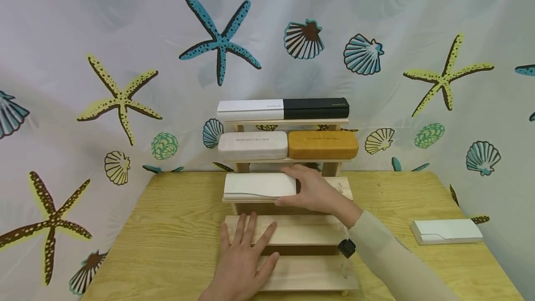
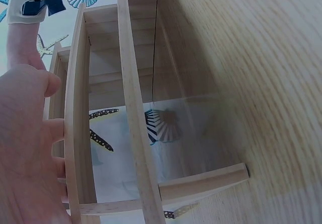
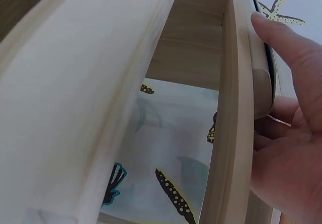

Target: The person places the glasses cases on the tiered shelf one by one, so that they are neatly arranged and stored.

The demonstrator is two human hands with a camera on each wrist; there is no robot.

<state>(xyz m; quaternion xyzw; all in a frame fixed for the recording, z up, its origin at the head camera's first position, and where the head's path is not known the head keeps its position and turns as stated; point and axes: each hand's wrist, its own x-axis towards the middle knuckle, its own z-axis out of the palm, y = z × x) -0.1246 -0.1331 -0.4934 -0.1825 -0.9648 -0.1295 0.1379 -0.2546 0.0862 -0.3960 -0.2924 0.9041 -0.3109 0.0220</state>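
A tiered wooden rack (image 1: 288, 230) stands on the table. On its middle tier lies a white glasses case (image 1: 259, 185), its flap edge facing front. My right hand (image 1: 313, 189) grips that case at its right end, thumb in front and fingers behind. In the right wrist view, the hand (image 3: 297, 128) holds the end of the case (image 3: 262, 90) at the tier's edge. My left hand (image 1: 242, 264) rests on the tier below with fingers spread. In the left wrist view, the left hand (image 2: 30, 143) lies along the rack's wooden slat (image 2: 75, 113).
A white case (image 1: 251, 109) and a black case (image 1: 316, 108) sit on the top tier. Below them are a pale hard case (image 1: 253, 146) and an orange one (image 1: 323, 145). Another white case (image 1: 447, 231) lies on the table at right. A patterned curtain (image 1: 284, 8) hangs behind.
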